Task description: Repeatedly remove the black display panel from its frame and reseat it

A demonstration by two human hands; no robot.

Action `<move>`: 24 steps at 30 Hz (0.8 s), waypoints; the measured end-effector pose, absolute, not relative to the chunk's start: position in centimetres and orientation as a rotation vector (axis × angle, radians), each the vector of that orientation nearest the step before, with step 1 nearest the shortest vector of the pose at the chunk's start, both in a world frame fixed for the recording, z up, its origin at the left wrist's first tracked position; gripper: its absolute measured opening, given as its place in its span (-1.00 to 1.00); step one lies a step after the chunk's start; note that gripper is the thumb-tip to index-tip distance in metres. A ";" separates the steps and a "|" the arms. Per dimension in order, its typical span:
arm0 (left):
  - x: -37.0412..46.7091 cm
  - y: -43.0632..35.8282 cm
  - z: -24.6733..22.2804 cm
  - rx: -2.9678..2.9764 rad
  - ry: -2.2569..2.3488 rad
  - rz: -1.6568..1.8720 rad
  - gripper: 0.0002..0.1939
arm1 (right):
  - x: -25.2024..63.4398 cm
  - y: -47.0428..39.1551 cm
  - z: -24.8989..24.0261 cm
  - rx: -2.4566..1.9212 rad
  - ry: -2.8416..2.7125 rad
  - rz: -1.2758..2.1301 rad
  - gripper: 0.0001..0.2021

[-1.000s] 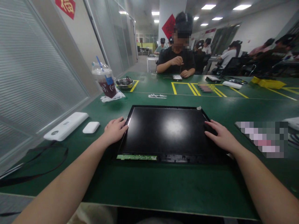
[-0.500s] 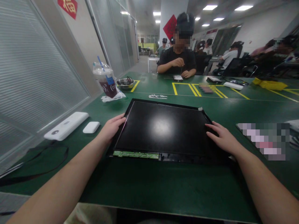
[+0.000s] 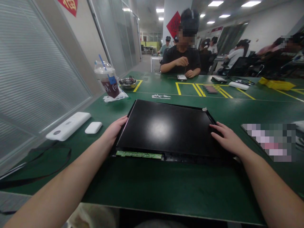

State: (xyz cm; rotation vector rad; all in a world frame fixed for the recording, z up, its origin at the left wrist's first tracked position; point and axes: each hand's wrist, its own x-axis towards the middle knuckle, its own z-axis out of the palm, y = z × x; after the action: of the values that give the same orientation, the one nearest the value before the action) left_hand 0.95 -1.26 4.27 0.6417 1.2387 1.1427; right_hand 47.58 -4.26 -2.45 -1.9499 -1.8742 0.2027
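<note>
A black LCD display panel (image 3: 163,129) lies face up on the green table (image 3: 166,186), within a black frame (image 3: 209,116). Along its near edge runs a thin green circuit board strip (image 3: 139,155). My left hand (image 3: 116,129) is closed around the left edge, its fingertips by the panel's side and its thumb hidden. On the right, my right hand (image 3: 225,137) grips the other edge, fingers resting over the rim and the thumb out of sight. A small pale piece of tape (image 3: 204,109) sits at the far right corner.
To the left lie a white power bank (image 3: 68,126), a white earbud case (image 3: 93,127) and a dark strap (image 3: 47,175). Beyond stand a drink cup (image 3: 108,79) and a metal bowl (image 3: 128,83). A co-worker (image 3: 181,57) sits opposite. A blurred-out flat object (image 3: 268,142) lies right.
The panel's far left corner has shifted outward and now covers the frame's border there. Both hands keep their places at the sides. The view has tilted slightly.
</note>
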 end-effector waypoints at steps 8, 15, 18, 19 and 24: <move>0.5 -1.1 3.5 0.713 1.338 1.134 -0.07 | 47.7 -4.3 -2.5 -1.958 -1.874 0.215 -0.46; 1.1 -1.8 4.1 0.760 1.301 1.201 -0.38 | 47.8 -4.1 -2.5 -1.961 -1.919 0.195 -0.43; 1.3 -2.2 4.4 0.800 1.254 1.210 -0.56 | 47.8 -4.1 -2.5 -1.968 -1.915 0.177 -0.44; 1.3 -2.2 4.5 0.809 1.251 1.212 -0.60 | 47.8 -4.1 -2.5 -1.968 -1.916 0.177 -0.44; 1.1 -1.7 4.2 0.873 1.236 1.240 -0.67 | 47.6 -4.2 -2.3 -1.966 -1.921 0.188 -0.44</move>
State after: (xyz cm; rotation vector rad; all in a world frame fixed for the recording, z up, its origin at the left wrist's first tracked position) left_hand 1.07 -1.73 4.17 0.8732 1.2360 1.2402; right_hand 47.60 -4.19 -2.29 -1.9657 -1.9208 0.1883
